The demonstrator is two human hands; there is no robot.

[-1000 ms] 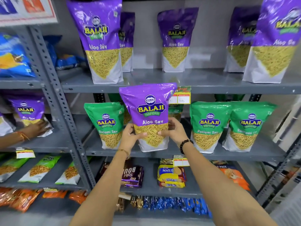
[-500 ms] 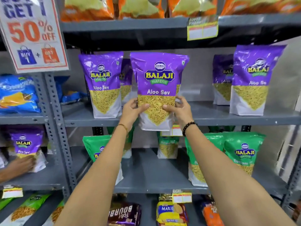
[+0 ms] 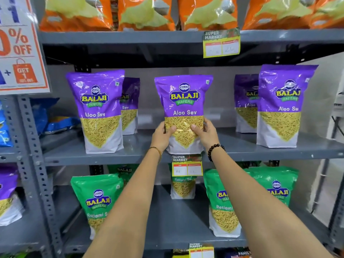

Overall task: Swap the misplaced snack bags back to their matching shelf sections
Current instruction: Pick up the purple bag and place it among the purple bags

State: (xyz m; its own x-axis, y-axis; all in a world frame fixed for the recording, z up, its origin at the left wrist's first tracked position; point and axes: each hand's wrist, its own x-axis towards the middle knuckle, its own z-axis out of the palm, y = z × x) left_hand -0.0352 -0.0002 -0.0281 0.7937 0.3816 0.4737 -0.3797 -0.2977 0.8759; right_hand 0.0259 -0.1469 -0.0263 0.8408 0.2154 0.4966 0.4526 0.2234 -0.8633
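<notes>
A purple Aloo Sev bag (image 3: pixel 183 101) stands upright at the middle of the purple shelf (image 3: pixel 137 155), its base on or just above the shelf surface. My left hand (image 3: pixel 162 135) grips its lower left side and my right hand (image 3: pixel 205 133) grips its lower right side. Other purple Aloo Sev bags stand to the left (image 3: pixel 99 110) and right (image 3: pixel 283 105) on the same shelf. On the shelf below stand green Ratlami Sev bags, one at the left (image 3: pixel 96 200) and one at the right (image 3: pixel 223 205), partly hidden by my forearms.
Orange snack bags (image 3: pixel 145 13) fill the top shelf. A price tag (image 3: pixel 186 165) hangs on the shelf edge under the held bag. A discount sign (image 3: pixel 20 45) hangs at the upper left. The neighbouring rack at the left holds blue bags (image 3: pixel 54 120) and a purple bag (image 3: pixel 7 192).
Both hands lifted the purple Aloo Sev bag from the green shelf up to the purple shelf and moved it back into the gap at the middle. The view tilted upward.
</notes>
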